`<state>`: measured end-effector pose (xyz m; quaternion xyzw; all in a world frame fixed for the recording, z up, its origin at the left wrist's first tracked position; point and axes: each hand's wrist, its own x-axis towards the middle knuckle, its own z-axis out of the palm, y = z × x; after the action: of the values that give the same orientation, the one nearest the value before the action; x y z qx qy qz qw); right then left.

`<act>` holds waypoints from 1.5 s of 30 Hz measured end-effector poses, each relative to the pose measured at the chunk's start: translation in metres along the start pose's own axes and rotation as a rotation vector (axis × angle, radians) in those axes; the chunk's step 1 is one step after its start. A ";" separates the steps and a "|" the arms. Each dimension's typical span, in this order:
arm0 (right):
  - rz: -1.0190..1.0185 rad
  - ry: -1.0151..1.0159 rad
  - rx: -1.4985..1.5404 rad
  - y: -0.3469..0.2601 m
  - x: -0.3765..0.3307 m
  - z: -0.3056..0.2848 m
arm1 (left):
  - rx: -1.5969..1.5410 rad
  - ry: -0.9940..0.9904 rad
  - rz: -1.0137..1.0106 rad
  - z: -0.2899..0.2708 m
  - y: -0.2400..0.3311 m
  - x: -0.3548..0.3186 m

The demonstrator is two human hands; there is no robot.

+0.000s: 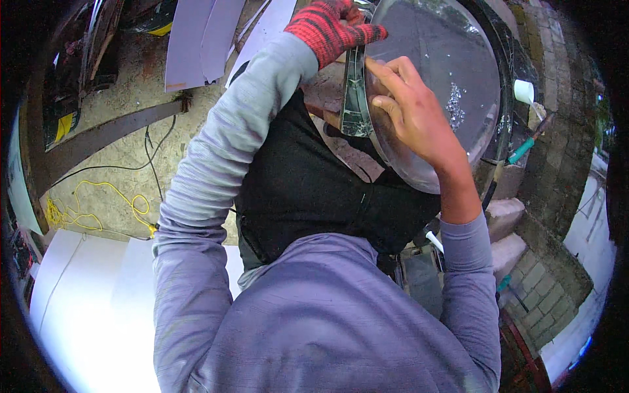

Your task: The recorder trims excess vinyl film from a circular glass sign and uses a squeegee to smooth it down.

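Observation:
A large clear round plastic piece (419, 167), curved at its edge, leans in front of me at the upper right. Along its left edge stands a narrow dark strip with a greenish, glossy face (355, 98). My left hand (322, 31), in a red and black knitted glove, is closed round the strip's upper part, thumb reaching across toward the clear piece; its fingertips are partly hidden. Bare, my right hand (416, 108) lies on the clear piece, index finger stretched to the edge beside the strip and thumb apart below it. Small shiny flecks (455, 105) show beyond that hand.
Pale curved sheets (196, 49) lie at the upper left, near a rusty metal bar (111, 137). A yellow cord (108, 187) and black cables cross the floor. White panels (92, 308) lie lower left. A teal-handled tool (521, 150) and a white cup-like piece (523, 91) are at right.

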<state>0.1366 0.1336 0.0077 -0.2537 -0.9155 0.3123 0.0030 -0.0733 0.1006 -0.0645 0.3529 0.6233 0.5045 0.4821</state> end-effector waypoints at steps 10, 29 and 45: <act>0.016 -0.020 -0.011 -0.001 0.001 -0.001 | 0.122 -0.058 0.158 -0.004 -0.018 0.003; 0.020 -0.017 -0.010 -0.001 0.001 -0.002 | 0.089 -0.064 0.131 -0.001 -0.020 0.002; 0.017 -0.024 -0.011 0.000 0.001 -0.001 | -0.145 -0.054 0.009 0.007 -0.035 0.021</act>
<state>0.1360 0.1345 0.0083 -0.2576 -0.9151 0.3101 -0.0121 -0.0707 0.1136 -0.1033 0.3335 0.5704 0.5406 0.5208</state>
